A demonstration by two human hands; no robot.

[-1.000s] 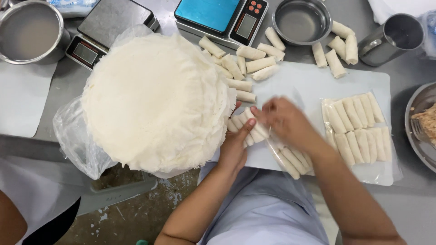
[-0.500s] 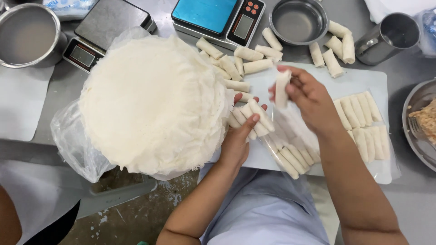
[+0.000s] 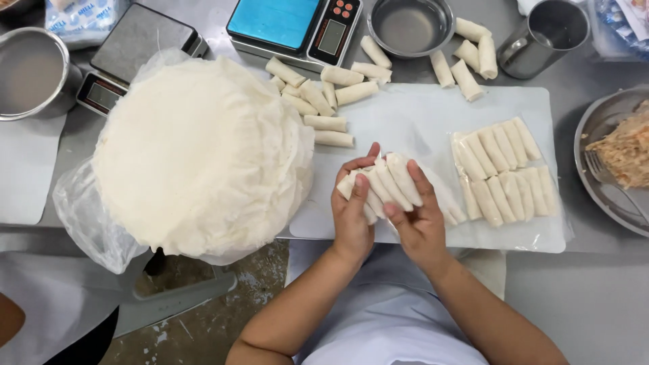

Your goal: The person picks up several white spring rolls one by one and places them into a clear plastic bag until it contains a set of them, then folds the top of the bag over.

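Pale rolls (image 3: 387,181) between both hands

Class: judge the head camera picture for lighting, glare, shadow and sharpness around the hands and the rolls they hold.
Head view: even, soft light; the left hand, right hand and bundle of rolls are sharp, with only faint shadows beneath; mild glare on the steel bowl and metal cup; edges bend slightly.

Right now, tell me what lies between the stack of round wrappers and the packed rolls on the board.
In the head view, both hands, left hand and right hand, hold a bundle of rolls between the wrapper stack and packed rolls.
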